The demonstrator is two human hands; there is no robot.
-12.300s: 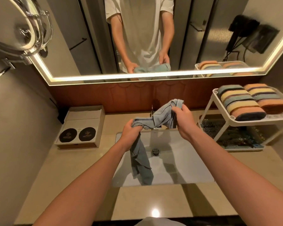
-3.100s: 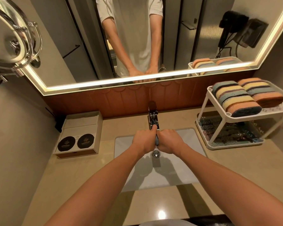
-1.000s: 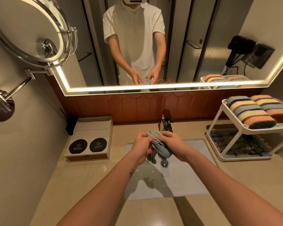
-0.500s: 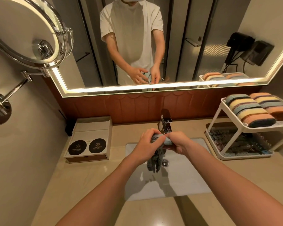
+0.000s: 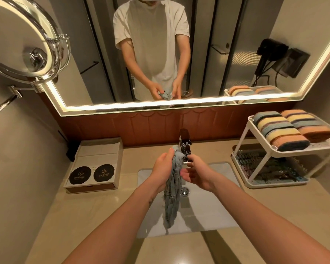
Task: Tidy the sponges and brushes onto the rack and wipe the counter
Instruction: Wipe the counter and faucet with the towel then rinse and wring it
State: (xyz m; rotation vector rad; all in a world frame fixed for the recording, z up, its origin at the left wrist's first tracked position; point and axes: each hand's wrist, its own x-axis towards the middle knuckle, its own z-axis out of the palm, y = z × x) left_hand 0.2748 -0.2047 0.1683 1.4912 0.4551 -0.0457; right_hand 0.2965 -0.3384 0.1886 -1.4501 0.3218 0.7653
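Observation:
A grey-blue cloth (image 5: 172,195) hangs twisted over the white sink (image 5: 208,212). My left hand (image 5: 163,168) is shut on its top end, just left of the chrome faucet (image 5: 185,143). My right hand (image 5: 195,173) is beside the cloth with its fingers spread and the palm up, holding nothing. On the right, a white two-tier rack (image 5: 303,149) carries several striped sponges (image 5: 283,129) on its top shelf. Several brushes (image 5: 265,166) lie on its lower tray.
A beige counter (image 5: 274,216) surrounds the sink. A white box with two black round lids (image 5: 93,166) stands at the left. A round shaving mirror (image 5: 21,44) juts out from the left wall. The lit wall mirror (image 5: 179,54) reflects a person.
The bunched cloth has dropped open and now hangs long from my left hand. My right hand has let go of it and opened.

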